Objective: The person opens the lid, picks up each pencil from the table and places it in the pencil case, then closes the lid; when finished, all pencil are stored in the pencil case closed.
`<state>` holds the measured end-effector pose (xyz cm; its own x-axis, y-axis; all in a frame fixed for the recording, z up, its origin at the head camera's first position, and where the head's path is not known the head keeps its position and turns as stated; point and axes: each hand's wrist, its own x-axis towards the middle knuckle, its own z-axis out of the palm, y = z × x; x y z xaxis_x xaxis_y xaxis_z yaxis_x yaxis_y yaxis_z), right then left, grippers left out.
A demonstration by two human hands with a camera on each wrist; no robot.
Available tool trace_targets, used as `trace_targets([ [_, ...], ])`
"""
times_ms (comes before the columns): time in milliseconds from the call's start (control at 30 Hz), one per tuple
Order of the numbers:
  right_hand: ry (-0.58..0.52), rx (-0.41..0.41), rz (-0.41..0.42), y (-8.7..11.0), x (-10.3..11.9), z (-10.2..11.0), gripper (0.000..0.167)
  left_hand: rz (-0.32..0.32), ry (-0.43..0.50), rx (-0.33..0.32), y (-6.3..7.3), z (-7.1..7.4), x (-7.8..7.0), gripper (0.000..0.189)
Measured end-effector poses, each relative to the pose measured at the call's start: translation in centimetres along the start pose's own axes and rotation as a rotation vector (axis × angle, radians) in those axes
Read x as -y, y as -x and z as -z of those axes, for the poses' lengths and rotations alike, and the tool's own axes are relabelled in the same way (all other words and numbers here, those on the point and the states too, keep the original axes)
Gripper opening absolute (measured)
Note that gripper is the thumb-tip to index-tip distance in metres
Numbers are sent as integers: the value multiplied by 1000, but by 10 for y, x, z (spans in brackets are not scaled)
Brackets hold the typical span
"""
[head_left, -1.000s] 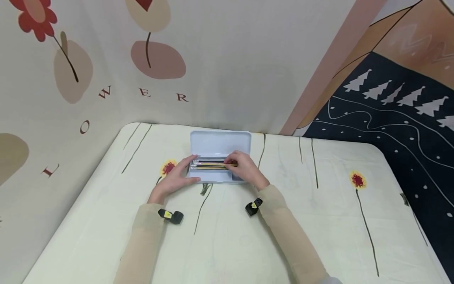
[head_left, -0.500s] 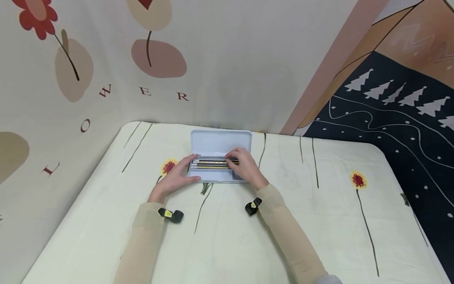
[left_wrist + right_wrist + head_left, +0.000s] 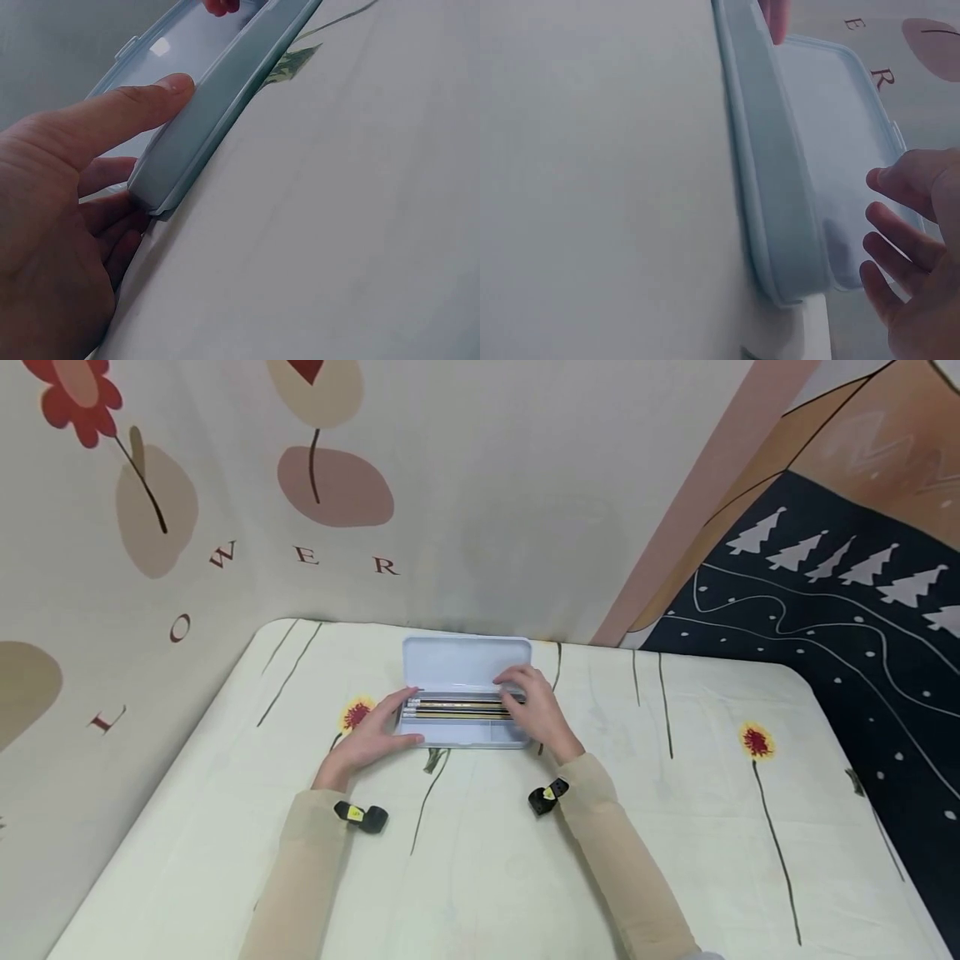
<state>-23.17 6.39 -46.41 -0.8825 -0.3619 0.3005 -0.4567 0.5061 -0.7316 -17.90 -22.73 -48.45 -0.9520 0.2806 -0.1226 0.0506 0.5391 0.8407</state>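
A light blue pencil case (image 3: 467, 662) lies with its lid raised at the back of the table. Several striped pencils (image 3: 453, 710) rest side by side in its long compartment, white ends to the left. My left hand (image 3: 371, 733) holds the case's left end; in the left wrist view its thumb (image 3: 161, 96) presses on the front rim and the fingers wrap the end. Over the case's right end hovers my right hand (image 3: 538, 706), fingers loosely bent and parted, covering the pencils' right ends. The right wrist view shows nothing between those fingers (image 3: 889, 251).
A pale tablecloth (image 3: 480, 868) printed with flowers spreads around the case. Just behind the lid rises a white fabric wall (image 3: 525, 527), and a dark printed cloth (image 3: 810, 643) hangs to the right. Both wrists wear small black cameras (image 3: 369, 818).
My right hand pinched a pencil over the case, laid it among the others, then let go and shifted right. The left hand has stayed on the case.
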Motion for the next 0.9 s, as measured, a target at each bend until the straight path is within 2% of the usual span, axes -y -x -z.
trace_targets([
  [300,-51,-150,6,-1,-1,18,24,1,5,0,1,0,0,84],
  [433,-75,-187,-2,-1,-1,23,33,0,5,-1,1,0,0,84],
  [533,-87,-152,-24,-2,-1,24,47,-2,5,-1,1,0,0,84],
  [733,-30,-11,-48,-4,0,20,70,-6,-1,-5,1,-1,-1,85],
  [900,2,-14,-62,-2,3,20,73,-15,-2,-6,1,-1,-1,85],
])
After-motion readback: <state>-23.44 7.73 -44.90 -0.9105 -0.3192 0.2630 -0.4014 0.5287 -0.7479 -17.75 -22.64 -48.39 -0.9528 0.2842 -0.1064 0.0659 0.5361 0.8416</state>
